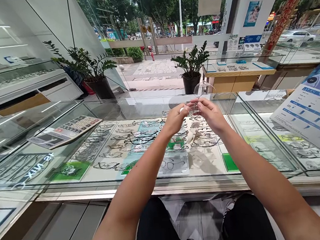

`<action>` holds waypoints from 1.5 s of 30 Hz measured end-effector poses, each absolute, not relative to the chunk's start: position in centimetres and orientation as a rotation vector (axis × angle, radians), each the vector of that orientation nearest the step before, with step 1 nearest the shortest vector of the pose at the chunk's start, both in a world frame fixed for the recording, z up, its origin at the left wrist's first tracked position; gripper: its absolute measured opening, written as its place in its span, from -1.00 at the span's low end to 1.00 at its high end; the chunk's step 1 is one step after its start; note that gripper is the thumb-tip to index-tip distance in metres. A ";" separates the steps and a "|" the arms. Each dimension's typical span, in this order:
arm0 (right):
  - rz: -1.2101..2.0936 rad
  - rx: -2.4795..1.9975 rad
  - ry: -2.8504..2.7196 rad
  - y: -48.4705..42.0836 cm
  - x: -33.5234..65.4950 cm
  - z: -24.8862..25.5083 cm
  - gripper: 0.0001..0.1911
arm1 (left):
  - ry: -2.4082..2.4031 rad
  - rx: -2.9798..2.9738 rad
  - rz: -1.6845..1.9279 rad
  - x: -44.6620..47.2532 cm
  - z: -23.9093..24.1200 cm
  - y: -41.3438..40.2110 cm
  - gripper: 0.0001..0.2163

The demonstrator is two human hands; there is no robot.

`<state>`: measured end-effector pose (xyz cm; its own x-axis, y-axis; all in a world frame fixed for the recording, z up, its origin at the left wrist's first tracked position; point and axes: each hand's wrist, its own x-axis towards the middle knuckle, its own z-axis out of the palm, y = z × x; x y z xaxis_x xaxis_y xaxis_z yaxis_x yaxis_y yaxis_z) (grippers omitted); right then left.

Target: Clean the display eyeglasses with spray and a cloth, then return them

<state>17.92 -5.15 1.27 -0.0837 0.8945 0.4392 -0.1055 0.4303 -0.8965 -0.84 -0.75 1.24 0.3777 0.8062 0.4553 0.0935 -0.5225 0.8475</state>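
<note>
Above the glass counter, a pair of thin-rimmed eyeglasses [204, 88] is held tilted, one round lens up and to the right, the other low between my hands. My left hand [176, 117] is closed, its fingertips pinched at the glasses, with a small white spot by the thumb that I cannot make out. Opposite it, my right hand [210, 113] pinches the frame near its middle. The fingertips of both hands nearly meet. Under the glass below them lie rows of spectacle frames [141, 138] and a crumpled pale thing [192, 134], perhaps a reflection.
A large calculator [68, 129] rests on the glass top at left. On the right stands a blue and white printed card [313, 109]. Potted plants [191, 67] are beyond the counter [121, 187], before a glass front. A second display table [237, 72] is behind, at right.
</note>
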 end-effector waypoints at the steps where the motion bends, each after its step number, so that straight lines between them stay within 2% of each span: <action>1: 0.981 -0.759 -1.406 -5.1 17.9 1.2 -0.49 | 0.760 1.869 1.213 -0.9 1.2 -0.6 -0.43; 5: 0.991 -0.771 -1.385 -5.1 18.1 1.2 -0.44 | 0.885 1.733 1.383 -2.3 1.4 1.5 -0.44; 7: 1.003 -0.770 -1.362 -5.1 18.1 1.2 -0.44 | 1.047 1.641 1.472 -3.8 1.6 3.2 -0.59; 10: 1.030 -0.755 -1.338 -5.2 18.2 1.2 -0.50 | 1.398 1.477 1.530 -6.1 1.6 5.5 -0.92; 11: 1.038 -0.750 -1.334 -5.2 18.3 1.3 -0.51 | 1.515 1.449 1.525 -6.6 1.5 6.0 -0.95; 13: 1.050 -0.744 -1.329 -5.2 18.3 1.3 -0.51 | 1.699 1.472 1.492 -7.4 1.1 6.5 -0.91; 19: 1.053 -0.731 -1.330 -5.2 18.3 1.3 -0.54 | 1.961 1.717 1.262 -8.3 0.4 5.9 -0.94; 23: 1.058 -0.724 -1.327 -5.2 18.3 1.2 -0.54 | 2.064 1.719 1.136 -8.7 0.8 5.2 -0.81; 35: 1.046 -0.728 -1.343 -5.2 18.4 1.2 -0.54 | 2.286 1.640 1.302 -14.8 4.2 4.2 -0.65; 45: 1.030 -0.746 -1.355 -5.0 18.7 1.1 -0.51 | 2.473 1.456 1.021 -24.0 0.4 1.5 -0.55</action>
